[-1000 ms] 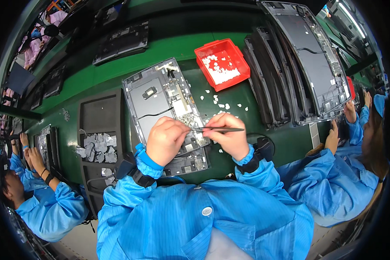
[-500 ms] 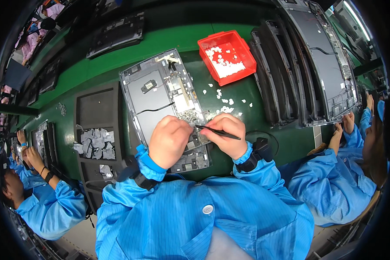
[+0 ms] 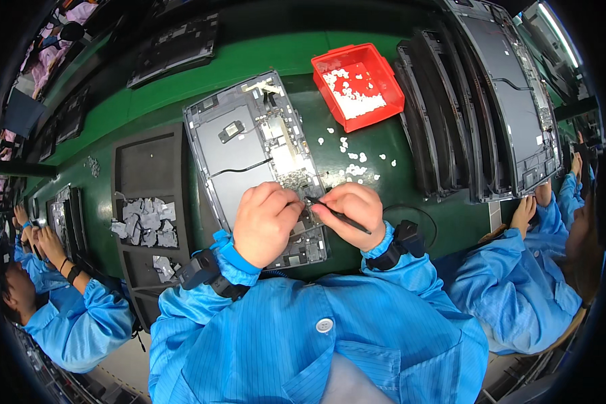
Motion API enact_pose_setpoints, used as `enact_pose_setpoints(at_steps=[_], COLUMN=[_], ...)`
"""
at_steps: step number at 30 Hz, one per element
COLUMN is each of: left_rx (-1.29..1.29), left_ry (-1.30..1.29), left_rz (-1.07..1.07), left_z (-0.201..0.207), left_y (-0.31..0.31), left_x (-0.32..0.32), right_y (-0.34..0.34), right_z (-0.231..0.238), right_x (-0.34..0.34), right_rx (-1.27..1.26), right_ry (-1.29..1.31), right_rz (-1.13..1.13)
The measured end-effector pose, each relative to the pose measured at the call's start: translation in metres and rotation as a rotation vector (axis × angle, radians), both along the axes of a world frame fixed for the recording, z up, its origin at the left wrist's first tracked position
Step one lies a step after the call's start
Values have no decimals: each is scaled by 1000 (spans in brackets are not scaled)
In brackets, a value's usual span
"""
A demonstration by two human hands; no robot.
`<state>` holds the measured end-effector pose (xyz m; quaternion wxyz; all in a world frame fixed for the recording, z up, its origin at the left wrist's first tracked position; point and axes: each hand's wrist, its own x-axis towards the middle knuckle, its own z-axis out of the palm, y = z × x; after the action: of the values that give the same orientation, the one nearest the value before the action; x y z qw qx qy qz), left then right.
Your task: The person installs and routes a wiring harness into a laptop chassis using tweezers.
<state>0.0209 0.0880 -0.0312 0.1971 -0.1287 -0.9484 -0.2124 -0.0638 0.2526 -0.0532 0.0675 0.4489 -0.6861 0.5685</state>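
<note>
An opened laptop chassis [image 3: 222,195] lies at a slant in front of me, its circuit board [image 3: 281,148] exposed along the right side. My right hand [image 3: 349,209] grips slim black tweezers [image 3: 347,220] whose tip meets the board's lower part. Close beside that tip, my left hand [image 3: 266,219] rests on the chassis with its fingers curled and pinched together; whatever they hold is hidden. On the chassis panel sit a small dark module [image 3: 232,131] and a black cable [image 3: 241,169]. Part of another chassis [image 3: 306,250] shows beneath the near end.
A red bin [image 3: 367,124] holds small white pieces, and more white pieces [image 3: 353,170] lie scattered on the green table. At left is a black foam tray [image 3: 148,161] with grey scraps [image 3: 148,222]. Several chassis [image 3: 505,101] stand stacked at right. Co-workers sit on both sides.
The tweezers' rear end has dipped slightly, and my left hand has shifted a little with its fingers still bent. The chassis stays in about the same place.
</note>
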Motion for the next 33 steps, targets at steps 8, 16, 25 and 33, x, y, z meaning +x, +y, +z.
enact_pose_setpoints(at_steps=[8, 16, 25, 33], left_rx=[-146, -103, -117, -121], left_ry=[25, 1, -16, 22], left_rz=[29, -7, 11, -2], left_z=[1, 1, 2, -1], left_y=[7, 1, 4, 3], left_x=[-1, 1, 1, 3], right_y=[4, 11, 5, 0], right_z=[-2, -9, -15, -17], right_x=[2, 15, 23, 20], right_rx=[-26, -193, -180, -108], right_ry=[-113, -633, -393, -179], right_rz=[-28, -69, -149, -134])
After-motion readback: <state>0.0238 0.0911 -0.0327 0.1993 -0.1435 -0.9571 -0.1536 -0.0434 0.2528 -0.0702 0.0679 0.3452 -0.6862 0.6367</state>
